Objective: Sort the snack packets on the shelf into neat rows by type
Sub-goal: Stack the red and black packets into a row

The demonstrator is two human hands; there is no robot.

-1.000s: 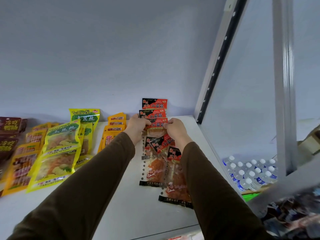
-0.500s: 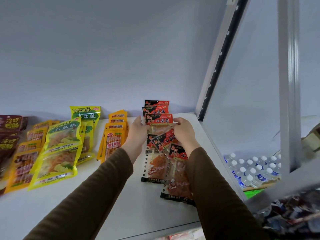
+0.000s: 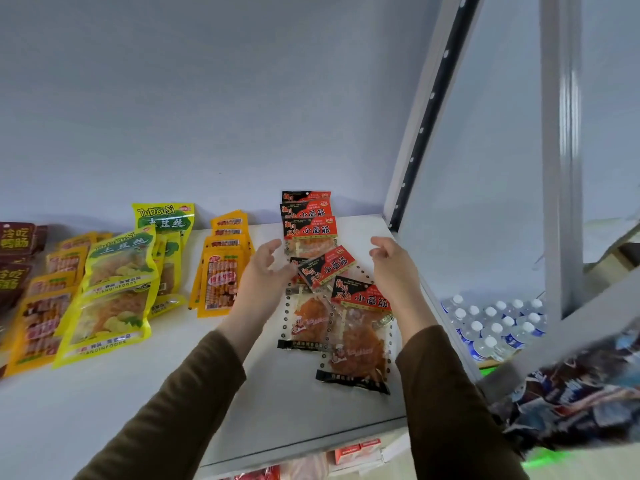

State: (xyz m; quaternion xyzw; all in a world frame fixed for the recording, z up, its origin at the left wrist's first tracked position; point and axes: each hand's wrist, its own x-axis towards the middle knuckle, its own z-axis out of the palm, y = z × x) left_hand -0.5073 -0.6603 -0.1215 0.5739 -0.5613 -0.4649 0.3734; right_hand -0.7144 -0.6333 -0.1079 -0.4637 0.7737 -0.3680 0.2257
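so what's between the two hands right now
In the head view, the red-and-black snack packets lie between the left hand and right hand: the upright stack's front packet and a tilted packet below it. Neither hand holds anything.

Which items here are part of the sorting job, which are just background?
Job: red-black packets, skewed red-black packet, green-yellow packets, orange packets, dark brown packets, white shelf, left hand, right hand.
Background: water bottles, shelf upright, bag at right.
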